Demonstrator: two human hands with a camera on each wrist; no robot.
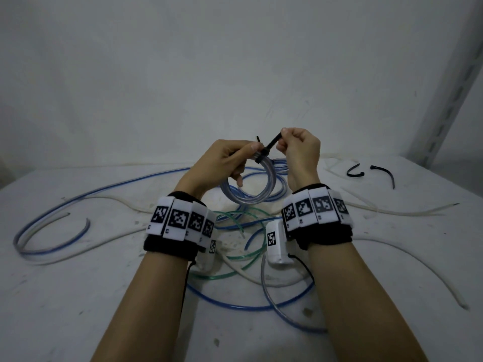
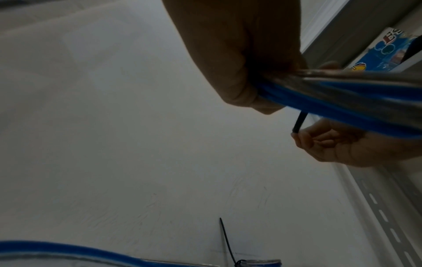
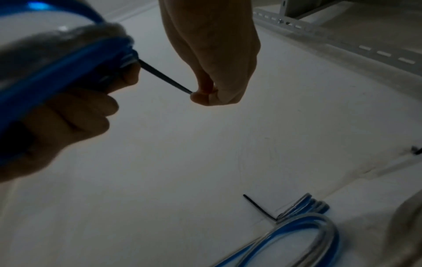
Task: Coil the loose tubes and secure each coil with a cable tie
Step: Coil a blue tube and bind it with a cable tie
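Note:
My left hand (image 1: 235, 158) holds a small coil of clear, blue-striped tube (image 1: 248, 194) above the table, thumb on top. A black cable tie (image 1: 262, 155) is looped round the coil beside that thumb. My right hand (image 1: 283, 138) pinches the tie's tail (image 1: 274, 142) between thumb and forefinger and holds it taut, up and to the right. The right wrist view shows the taut tail (image 3: 164, 77) running from the coil (image 3: 57, 66) to the pinching fingertips (image 3: 200, 95). In the left wrist view the coil (image 2: 354, 95) leaves my left fist (image 2: 239, 63).
A second blue coil (image 3: 308, 216) lies tied on the table, its tie tail (image 3: 258, 206) sticking up. Loose blue (image 1: 52, 212), green (image 1: 235, 218) and white (image 1: 392, 210) tubes sprawl over the white table. Two spare black ties (image 1: 354, 171) (image 1: 386, 173) lie at the right. A slotted metal post (image 1: 449, 100) stands far right.

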